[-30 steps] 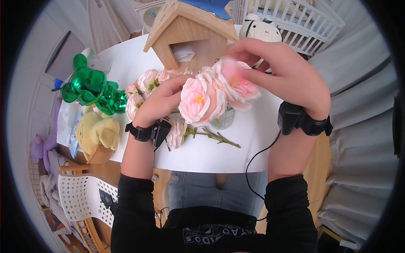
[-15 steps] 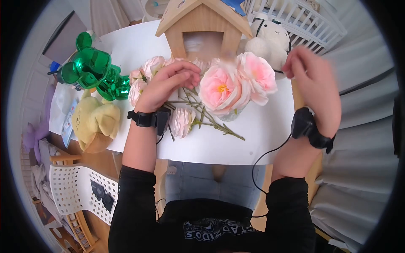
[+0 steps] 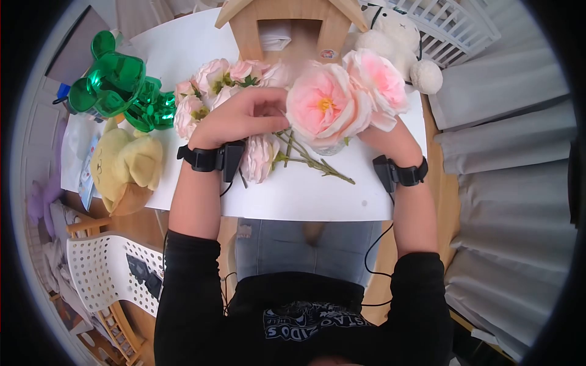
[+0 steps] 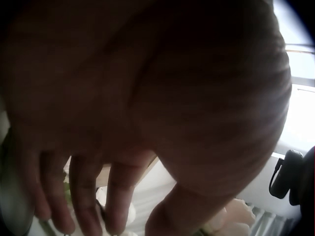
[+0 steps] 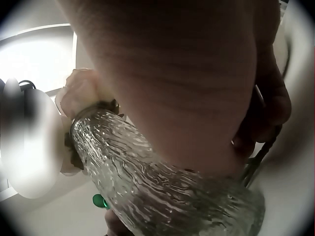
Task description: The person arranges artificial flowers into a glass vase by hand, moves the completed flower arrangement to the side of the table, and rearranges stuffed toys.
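Observation:
Two large pink flowers [image 3: 314,116] stand in a textured glass vase [image 5: 147,172], which they mostly cover in the head view. My left hand [image 3: 235,119] is just left of the blooms, above green stems [image 3: 317,163], its fingers loosely bent with nothing seen in them. My right hand [image 3: 394,141] reaches in from the right behind the blooms, which hide its fingers. In the right wrist view the right hand [image 5: 182,83] lies along the glass, fingers bent near a dark stem [image 5: 253,167]; whether they grip it is unclear.
Paler pink flowers [image 3: 210,76] lie left and one [image 3: 259,160] lies nearer the front edge. A wooden house [image 3: 293,12] stands behind. Left are a shiny green bear figure [image 3: 116,82] and a yellow plush [image 3: 131,165]; a white plush [image 3: 390,36] sits back right.
My right hand has come from the right side of the table in behind the large blooms. My left hand stays beside them. The head view has shifted, so the house sits higher in the picture.

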The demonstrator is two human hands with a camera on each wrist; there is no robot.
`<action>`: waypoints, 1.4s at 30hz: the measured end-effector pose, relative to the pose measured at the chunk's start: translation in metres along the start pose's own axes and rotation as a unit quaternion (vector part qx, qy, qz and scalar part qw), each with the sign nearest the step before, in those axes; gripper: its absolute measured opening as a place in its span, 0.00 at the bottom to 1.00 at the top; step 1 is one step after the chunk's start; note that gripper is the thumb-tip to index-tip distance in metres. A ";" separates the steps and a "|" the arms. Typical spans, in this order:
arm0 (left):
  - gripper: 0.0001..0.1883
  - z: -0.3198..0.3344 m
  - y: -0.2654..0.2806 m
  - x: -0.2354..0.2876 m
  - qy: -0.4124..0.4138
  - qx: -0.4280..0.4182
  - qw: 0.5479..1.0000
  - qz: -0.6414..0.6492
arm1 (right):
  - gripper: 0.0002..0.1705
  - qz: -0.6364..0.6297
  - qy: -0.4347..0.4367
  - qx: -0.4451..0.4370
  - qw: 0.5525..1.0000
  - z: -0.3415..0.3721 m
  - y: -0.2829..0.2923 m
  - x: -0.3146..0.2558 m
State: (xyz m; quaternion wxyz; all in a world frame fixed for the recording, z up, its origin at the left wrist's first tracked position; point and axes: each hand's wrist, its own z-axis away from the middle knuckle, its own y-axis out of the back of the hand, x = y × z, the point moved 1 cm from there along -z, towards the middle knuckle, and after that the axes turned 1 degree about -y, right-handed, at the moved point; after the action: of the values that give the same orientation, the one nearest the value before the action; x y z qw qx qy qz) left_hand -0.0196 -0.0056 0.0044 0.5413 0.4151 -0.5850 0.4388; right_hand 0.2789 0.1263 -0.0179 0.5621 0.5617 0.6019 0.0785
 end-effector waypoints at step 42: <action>0.24 -0.015 0.008 -0.024 -0.016 0.001 0.998 0.061 | 0.32 -0.089 -0.076 0.040 0.992 0.000 -0.023 0.026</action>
State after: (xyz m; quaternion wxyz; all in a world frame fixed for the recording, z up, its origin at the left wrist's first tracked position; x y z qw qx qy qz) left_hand -0.0214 0.0115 -0.0195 0.5040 0.3862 -0.6169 0.4651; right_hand 0.2719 0.1383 -0.0502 0.5880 0.5321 0.6080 -0.0385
